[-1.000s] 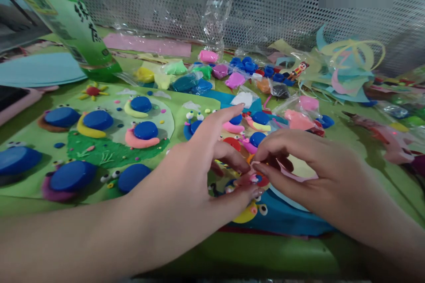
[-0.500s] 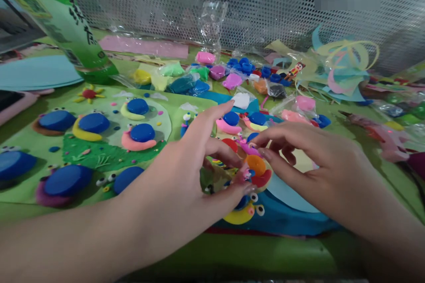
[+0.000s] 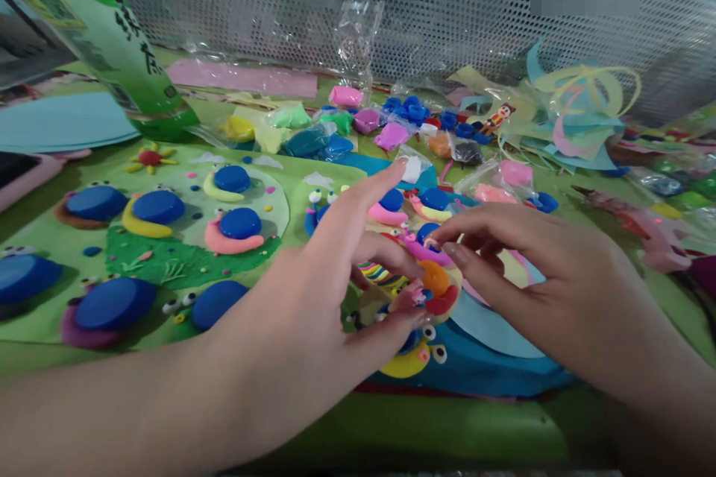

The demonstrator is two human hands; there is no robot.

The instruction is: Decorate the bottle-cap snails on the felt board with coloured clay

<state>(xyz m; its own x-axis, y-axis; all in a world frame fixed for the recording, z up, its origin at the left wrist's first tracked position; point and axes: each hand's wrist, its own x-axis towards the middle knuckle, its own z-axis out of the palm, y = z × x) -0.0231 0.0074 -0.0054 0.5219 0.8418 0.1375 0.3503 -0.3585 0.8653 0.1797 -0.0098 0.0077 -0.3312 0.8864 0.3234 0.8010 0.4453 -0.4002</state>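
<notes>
My left hand curves its index finger and thumb around the head end of a clay snail with an orange cap shell and red body. A small pink bit shows between those fingertips. To the right, my right hand pinches finger and thumb together beside a magenta clay snail with a blue cap. Something tiny and pale shows at its fingertips, too small to name. Just below my left thumb lies a yellow clay snail with googly eyes. My left hand hides part of the decorated blue sheet.
On the left, a green sheet carries several blue-capped clay snails. A green tea bottle stands behind it. Bagged clay, blue caps and paper strips lie along the back, before a perforated metal panel.
My left hand has shifted slightly right, and the nearby snails appear a little further right too. The right fingertips have moved slightly, uncovering more of the magenta snail.
</notes>
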